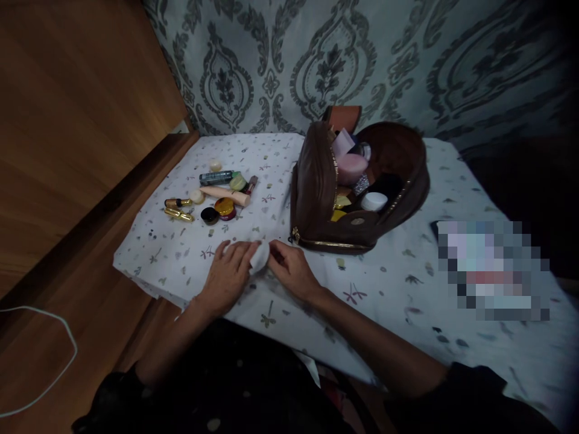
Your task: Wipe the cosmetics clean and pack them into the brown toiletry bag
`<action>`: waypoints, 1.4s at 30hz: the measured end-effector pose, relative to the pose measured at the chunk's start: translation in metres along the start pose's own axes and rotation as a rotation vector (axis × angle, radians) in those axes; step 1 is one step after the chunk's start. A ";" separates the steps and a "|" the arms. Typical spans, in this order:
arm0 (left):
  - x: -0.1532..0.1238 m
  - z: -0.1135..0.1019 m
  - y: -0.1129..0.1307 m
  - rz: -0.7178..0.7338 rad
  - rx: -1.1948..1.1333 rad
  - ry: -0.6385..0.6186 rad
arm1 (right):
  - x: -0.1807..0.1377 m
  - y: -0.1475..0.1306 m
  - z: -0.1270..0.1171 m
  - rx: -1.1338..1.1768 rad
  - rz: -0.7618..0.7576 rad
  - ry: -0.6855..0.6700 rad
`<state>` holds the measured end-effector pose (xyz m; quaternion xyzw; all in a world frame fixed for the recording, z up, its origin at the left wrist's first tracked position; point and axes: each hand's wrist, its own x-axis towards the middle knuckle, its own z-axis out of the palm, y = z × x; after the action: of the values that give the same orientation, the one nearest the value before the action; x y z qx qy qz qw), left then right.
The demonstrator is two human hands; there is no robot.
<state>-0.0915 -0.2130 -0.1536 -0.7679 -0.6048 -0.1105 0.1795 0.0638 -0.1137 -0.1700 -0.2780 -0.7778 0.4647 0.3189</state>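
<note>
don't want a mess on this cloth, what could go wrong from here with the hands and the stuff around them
1. Both hands, left and right, pinch a small white item between them; if it is a cap or jar, it might spill on the cloth.
2. The brown bag stands open and full just beyond the right hand; a nudge might tip it.
3. The loose gold tubes beside the left hand could roll toward the edge.

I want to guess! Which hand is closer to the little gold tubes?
Left. The left hand lies nearer the gold tubes; the right hand sits by the brown bag. Both pinch a white pad.
</note>
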 end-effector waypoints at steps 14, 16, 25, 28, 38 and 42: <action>-0.019 -0.005 -0.052 -0.560 -0.719 -0.065 | 0.006 -0.001 0.000 0.487 0.223 0.044; -0.016 -0.003 -0.043 -0.644 -0.847 -0.084 | 0.008 0.000 0.001 0.616 0.239 0.029; -0.004 -0.009 -0.030 -0.651 -0.771 0.093 | 0.008 0.002 0.007 0.758 0.304 0.050; 0.002 -0.017 -0.023 -0.512 -0.595 0.124 | 0.007 0.001 0.007 0.762 0.290 0.010; -0.008 -0.005 0.012 -0.191 -0.324 0.067 | 0.007 0.002 0.007 0.916 0.289 -0.015; -0.021 -0.008 0.003 -0.081 -0.378 0.120 | 0.008 0.001 0.006 0.962 0.348 -0.003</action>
<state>-0.0934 -0.2352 -0.1548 -0.7552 -0.5918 -0.2747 0.0631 0.0543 -0.1102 -0.1712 -0.2244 -0.4184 0.8168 0.3277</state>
